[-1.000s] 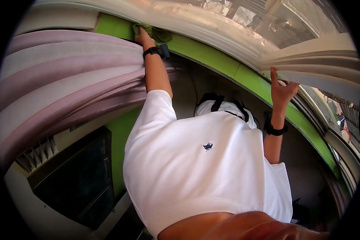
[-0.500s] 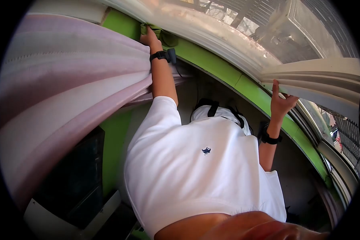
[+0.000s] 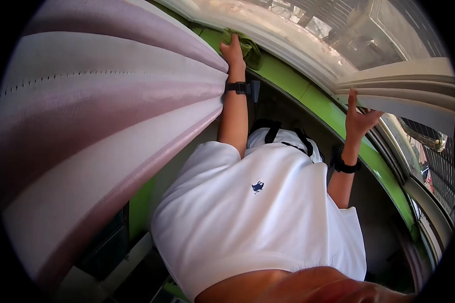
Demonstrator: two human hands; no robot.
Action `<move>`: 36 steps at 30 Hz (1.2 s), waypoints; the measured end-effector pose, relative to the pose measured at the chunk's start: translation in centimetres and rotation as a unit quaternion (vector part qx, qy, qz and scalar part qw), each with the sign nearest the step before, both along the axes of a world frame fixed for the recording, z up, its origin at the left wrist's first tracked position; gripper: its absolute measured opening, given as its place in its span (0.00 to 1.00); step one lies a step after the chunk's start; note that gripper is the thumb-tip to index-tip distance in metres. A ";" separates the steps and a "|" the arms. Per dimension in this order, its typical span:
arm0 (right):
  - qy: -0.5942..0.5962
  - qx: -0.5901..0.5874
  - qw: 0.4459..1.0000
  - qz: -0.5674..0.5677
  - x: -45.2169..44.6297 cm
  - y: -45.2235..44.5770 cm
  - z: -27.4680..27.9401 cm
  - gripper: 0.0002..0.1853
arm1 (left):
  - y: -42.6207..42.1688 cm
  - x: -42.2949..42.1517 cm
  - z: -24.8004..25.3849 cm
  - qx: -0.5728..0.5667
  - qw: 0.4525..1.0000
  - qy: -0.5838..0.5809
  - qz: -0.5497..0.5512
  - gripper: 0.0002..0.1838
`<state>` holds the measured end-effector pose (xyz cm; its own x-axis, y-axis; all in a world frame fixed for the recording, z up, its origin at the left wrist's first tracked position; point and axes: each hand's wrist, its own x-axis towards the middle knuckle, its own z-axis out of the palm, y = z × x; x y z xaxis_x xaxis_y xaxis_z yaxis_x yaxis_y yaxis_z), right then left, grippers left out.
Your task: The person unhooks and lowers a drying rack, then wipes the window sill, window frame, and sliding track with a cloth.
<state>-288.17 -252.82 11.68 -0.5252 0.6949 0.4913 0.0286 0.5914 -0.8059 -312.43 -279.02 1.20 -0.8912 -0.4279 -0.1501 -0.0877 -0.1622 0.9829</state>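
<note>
My left hand (image 3: 232, 53) is closed on a crumpled green cloth (image 3: 246, 49), pressed against the green sill (image 3: 283, 80) below the window. The striped pink and white curtain (image 3: 121, 96) hangs against my left forearm. My right hand (image 3: 360, 120) is at the lower edge of the pale window frame (image 3: 397, 86). Its index finger stretches up onto the frame, and its fingers are apart with nothing seen in them. Whether the palm touches the frame I cannot tell. A dark band circles each wrist.
Dusty window glass (image 3: 333, 38) slopes along the top, with a boxy unit and grilles beyond it. Metal sliding tracks (image 3: 419, 187) run down the right side. A dark panel (image 3: 106, 247) stands at lower left, under the curtain.
My left hand has slid right along the sill with the green cloth. The curtain has spread right with my arm. My right hand has barely shifted.
</note>
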 end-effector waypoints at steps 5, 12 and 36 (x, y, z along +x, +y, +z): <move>-0.051 0.034 0.998 -0.015 0.3 0.1 0.9 0.37 | 3.7 4.4 -0.9 0.019 0.998 0.022 -0.061 0.15; -0.088 0.015 0.995 0.032 0.6 1.0 0.6 0.37 | 9.3 10.7 -0.4 0.065 0.993 0.045 -0.089 0.16; -0.304 0.020 0.917 0.257 16.7 6.7 -5.0 0.10 | 12.7 22.3 3.2 -0.369 0.811 0.205 -0.406 0.18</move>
<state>-271.44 -246.15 6.70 -0.9635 0.2671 0.0193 0.1745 0.6809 -0.7113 -290.11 -266.33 4.37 -0.8349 0.4853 0.2595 0.4866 0.4307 0.7601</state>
